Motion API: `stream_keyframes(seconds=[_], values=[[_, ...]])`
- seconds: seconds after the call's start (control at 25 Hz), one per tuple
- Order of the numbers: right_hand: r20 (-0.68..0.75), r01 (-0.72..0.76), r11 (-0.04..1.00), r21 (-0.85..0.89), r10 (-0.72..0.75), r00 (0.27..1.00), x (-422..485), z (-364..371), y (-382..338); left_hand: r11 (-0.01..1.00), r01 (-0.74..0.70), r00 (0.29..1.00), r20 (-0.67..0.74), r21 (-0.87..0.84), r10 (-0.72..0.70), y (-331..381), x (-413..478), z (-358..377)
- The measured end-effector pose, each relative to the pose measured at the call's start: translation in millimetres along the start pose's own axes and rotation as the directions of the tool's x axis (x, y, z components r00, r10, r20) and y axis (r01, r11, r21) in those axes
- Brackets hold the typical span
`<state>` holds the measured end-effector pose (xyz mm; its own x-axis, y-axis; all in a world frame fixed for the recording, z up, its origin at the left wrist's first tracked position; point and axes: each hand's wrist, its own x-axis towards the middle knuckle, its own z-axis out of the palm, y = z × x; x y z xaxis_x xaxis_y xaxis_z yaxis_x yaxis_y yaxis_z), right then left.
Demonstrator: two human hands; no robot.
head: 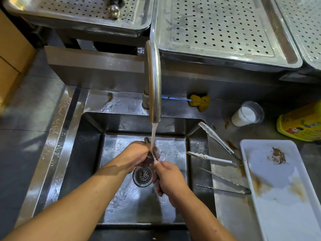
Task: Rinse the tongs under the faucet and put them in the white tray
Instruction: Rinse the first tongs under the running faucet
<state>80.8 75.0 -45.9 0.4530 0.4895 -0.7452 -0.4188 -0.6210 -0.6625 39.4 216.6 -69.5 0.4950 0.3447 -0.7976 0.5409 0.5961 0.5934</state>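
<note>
Water runs from the steel faucet (154,80) into the sink (90,153). Both hands hold a pair of thin metal tongs (147,140) under the stream; most of the tongs are hidden by the fingers. My left hand (139,154) grips the upper part, and my right hand (169,176) grips the lower end. On the counter right of the sink lie white-tipped tongs (215,138) and slim metal tongs (225,180), both reaching over the sink edge. The white tray (284,197), smeared with brown stains, sits at the far right.
The drain strainer (142,175) lies below my hands. A yellow sponge brush (199,101) rests behind the sink. A plastic cup with white contents (246,114) and a yellow container (300,124) stand beyond the tray. Perforated steel trays (222,28) fill the back.
</note>
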Motion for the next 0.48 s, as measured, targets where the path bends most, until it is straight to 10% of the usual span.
stream_keyframes(seconds=[0.2,0.48], values=[[-0.14,0.076,0.958,-0.277,-0.118,0.983,-2.1,-1.3,-2.3,0.977,0.002,0.999,-0.039,0.215,0.006,-2.2,0.2,0.9],[-0.066,0.226,0.606,-0.763,-0.421,0.905,-1.2,-3.9,-0.2,0.997,0.012,0.984,-0.177,0.08,0.002,-3.0,7.3,5.2]])
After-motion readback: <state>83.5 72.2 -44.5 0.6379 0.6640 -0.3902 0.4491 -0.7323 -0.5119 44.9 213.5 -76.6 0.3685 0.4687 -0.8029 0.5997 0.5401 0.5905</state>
